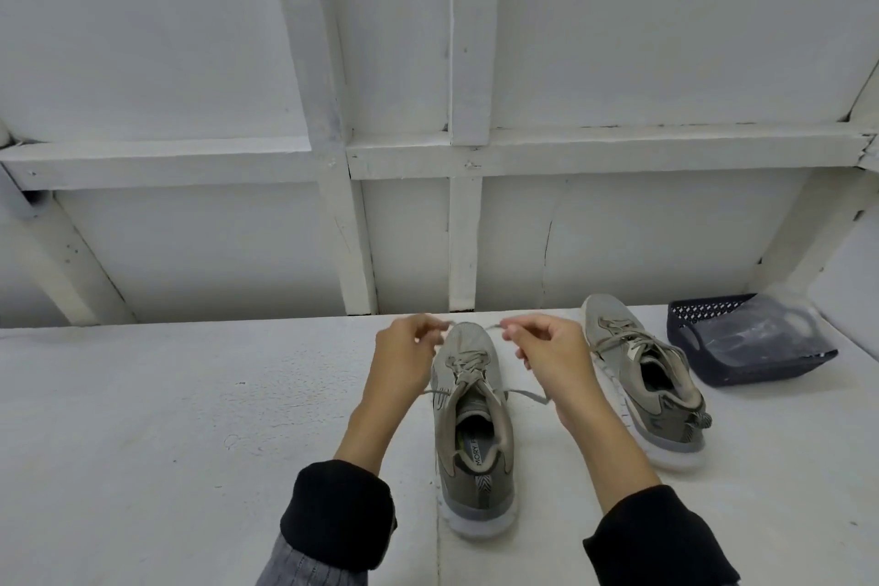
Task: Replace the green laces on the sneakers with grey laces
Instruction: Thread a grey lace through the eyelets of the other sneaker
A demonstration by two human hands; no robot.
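Note:
A grey-green sneaker [468, 414] stands in the middle of the white table, toe pointing away from me. Its lace [528, 394] is threaded through the eyelets, with both ends pulled out sideways. My left hand [404, 359] pinches one lace end up beside the toe on the left. My right hand [547, 357] pinches the other end just right of the toe. A second matching sneaker [642, 376] stands to the right, laced, with its toe angled away and to the left.
A dark perforated basket [699, 347] holding clear plastic packaging sits at the right rear of the table. A white panelled wall [428, 157] rises directly behind the table's far edge. Black sleeves cover both my forearms.

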